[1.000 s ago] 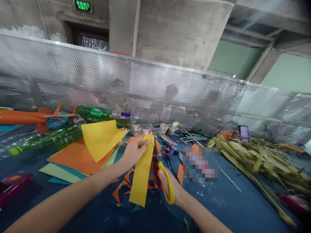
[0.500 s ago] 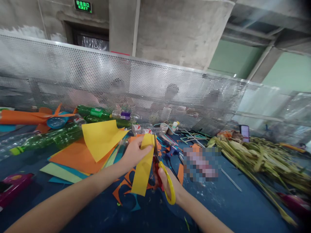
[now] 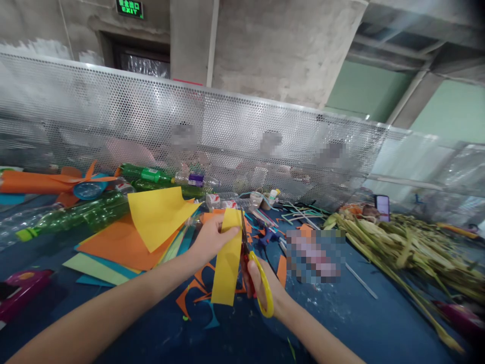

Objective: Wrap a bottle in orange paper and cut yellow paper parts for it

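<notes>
Left hand (image 3: 209, 235) pinches the yellow strip (image 3: 226, 268) near its far end, right hand (image 3: 276, 294) grips the scissors (image 3: 268, 291). Blades (image 3: 244, 235) look blurry, but a floppy strip could skew the cut.

A lit sign (image 3: 130, 8) on the wall (image 3: 81, 30) reads "EXIT" in green, under the Chinese characters "安全出口". Writing on the green label (image 3: 150, 175) and purple label (image 3: 196, 180) of two bottles (image 3: 131, 172) is too small to read.

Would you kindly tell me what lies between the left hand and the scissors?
In the head view, a yellow paper strip lies between the left hand and the scissors.
</notes>
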Tool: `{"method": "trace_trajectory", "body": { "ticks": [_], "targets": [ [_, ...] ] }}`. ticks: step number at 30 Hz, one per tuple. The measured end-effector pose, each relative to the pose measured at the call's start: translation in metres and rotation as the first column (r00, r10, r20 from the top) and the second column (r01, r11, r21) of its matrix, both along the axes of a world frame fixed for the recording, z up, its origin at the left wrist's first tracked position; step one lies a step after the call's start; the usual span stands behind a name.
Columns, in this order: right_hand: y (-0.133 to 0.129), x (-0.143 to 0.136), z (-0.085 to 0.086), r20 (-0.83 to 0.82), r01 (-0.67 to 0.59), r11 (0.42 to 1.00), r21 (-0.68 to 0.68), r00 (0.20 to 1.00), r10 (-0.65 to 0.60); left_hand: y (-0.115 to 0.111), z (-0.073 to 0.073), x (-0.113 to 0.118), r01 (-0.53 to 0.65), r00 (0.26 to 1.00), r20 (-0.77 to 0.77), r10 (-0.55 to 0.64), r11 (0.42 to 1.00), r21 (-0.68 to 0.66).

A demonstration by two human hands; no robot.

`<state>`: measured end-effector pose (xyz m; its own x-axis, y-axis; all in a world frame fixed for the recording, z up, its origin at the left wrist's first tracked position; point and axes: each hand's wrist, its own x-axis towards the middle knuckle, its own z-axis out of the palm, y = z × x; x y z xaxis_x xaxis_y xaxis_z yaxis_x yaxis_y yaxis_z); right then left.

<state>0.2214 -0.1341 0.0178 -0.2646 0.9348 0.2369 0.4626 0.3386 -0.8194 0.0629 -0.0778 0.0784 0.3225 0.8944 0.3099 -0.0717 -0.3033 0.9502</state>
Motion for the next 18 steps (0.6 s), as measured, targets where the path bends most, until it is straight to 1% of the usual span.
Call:
{"method": "trace_trajectory", "body": {
  "ticks": [3,8,18],
  "targets": [
    [-0.001,-0.0015,0.0024,-0.049,0.002,1.0,-0.02,0.999,-0.003,-0.0007,-0.0006,0.0006,-0.001,1.0,0.024,0.002,1.0,-0.017],
    [-0.0032,-0.0038,0.0061,-0.065,-0.005,0.999,-0.032,0.998,0.003,-0.0024,-0.0015,0.0016,0.046,0.996,0.083,-0.04,0.997,-0.068],
    [-0.0017,-0.005,0.0023,-0.114,0.022,0.998,-0.062,0.993,-0.029,-0.0027,-0.0067,0.003,0.103,0.981,0.173,-0.087,0.991,-0.086]
  ]
}}
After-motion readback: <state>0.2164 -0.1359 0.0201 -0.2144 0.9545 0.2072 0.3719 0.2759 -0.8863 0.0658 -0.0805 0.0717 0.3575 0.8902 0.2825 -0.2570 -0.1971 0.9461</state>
